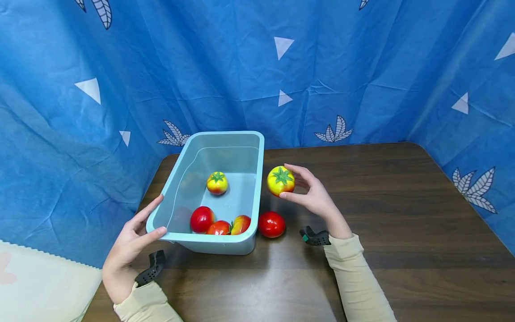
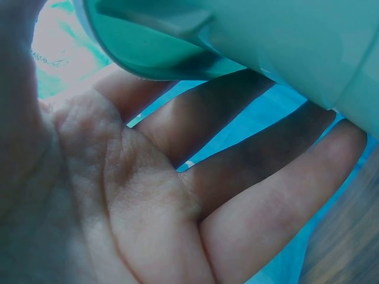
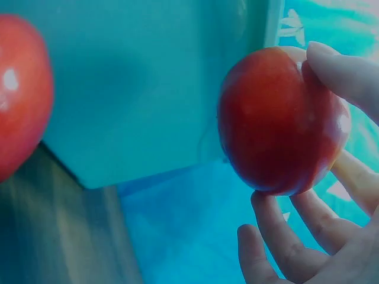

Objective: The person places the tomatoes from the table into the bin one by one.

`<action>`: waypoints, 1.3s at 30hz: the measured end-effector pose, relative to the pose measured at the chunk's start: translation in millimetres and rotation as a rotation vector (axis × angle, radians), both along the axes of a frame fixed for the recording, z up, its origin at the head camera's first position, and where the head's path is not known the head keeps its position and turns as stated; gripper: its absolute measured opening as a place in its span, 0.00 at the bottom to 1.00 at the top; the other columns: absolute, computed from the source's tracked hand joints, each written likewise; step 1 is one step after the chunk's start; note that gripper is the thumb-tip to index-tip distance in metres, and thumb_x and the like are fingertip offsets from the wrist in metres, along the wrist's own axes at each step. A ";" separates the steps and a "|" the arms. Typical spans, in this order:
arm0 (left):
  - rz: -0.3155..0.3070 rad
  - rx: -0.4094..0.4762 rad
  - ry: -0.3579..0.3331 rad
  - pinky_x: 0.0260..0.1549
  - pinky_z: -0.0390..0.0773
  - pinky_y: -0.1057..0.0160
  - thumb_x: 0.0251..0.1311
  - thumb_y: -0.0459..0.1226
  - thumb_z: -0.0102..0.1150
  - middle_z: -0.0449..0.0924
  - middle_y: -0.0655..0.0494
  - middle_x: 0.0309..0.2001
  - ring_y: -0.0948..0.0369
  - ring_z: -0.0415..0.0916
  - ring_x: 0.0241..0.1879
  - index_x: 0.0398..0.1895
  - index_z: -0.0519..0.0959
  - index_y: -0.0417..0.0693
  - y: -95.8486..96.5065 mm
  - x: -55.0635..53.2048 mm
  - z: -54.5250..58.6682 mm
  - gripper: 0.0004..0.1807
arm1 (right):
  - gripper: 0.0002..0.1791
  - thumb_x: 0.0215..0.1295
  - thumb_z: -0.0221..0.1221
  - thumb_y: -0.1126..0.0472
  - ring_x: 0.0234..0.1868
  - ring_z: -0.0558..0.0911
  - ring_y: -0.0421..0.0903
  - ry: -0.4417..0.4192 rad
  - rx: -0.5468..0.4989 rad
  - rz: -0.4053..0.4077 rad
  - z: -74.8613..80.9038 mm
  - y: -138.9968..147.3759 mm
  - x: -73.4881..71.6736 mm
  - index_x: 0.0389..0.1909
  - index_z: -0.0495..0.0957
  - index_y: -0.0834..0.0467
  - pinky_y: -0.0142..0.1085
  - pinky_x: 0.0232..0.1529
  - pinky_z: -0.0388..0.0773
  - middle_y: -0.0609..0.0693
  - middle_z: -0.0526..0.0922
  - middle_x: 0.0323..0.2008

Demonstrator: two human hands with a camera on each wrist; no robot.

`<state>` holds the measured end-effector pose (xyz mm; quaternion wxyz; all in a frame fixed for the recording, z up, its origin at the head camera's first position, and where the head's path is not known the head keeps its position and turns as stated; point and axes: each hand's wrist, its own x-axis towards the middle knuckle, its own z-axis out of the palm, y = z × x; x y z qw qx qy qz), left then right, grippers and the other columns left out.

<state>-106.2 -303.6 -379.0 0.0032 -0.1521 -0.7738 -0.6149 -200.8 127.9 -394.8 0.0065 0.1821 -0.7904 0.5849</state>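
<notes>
My right hand (image 1: 311, 192) pinches a yellow-and-red toy tomato (image 1: 280, 180) between thumb and fingers, just right of the light blue plastic bin (image 1: 257, 179). In the right wrist view the red underside of this tomato (image 3: 278, 124) shows. My left hand (image 1: 130, 243) holds the bin's near left corner, with the thumb by the front rim and the fingers along the left side. The left wrist view shows those fingers (image 2: 266, 219) against the outer wall. Inside the bin lie a yellow-and-red tomato (image 1: 217, 183), a red tomato (image 1: 202, 219) and others along the near wall.
Another red tomato (image 1: 271, 224) sits on the dark wooden table (image 1: 394, 214), close to the bin's right wall. A blue patterned curtain (image 1: 342, 67) hangs behind the table and along its sides. A pale cloth (image 1: 44, 281) lies at lower left.
</notes>
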 end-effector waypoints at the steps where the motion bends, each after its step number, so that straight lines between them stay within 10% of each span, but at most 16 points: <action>1: 0.002 0.000 0.000 0.40 0.78 0.68 0.58 0.20 0.52 0.62 0.55 0.60 0.64 0.73 0.49 0.72 0.55 0.45 0.0 0.0 0.1 0.38 | 0.38 0.52 0.69 0.56 0.59 0.68 0.51 0.011 -0.001 0.001 1.9 -0.3 1.4 0.65 0.65 0.45 0.48 0.52 0.74 0.48 0.66 0.61; 39: 0.022 -0.029 -0.009 0.40 0.78 0.68 0.58 0.21 0.53 0.63 0.57 0.60 0.65 0.73 0.49 0.72 0.55 0.46 0.5 0.4 0.9 0.38 | 0.39 0.49 0.68 0.70 0.58 0.69 0.47 0.157 -0.136 0.081 50.1 -32.3 49.0 0.64 0.66 0.58 0.41 0.55 0.72 0.50 0.68 0.61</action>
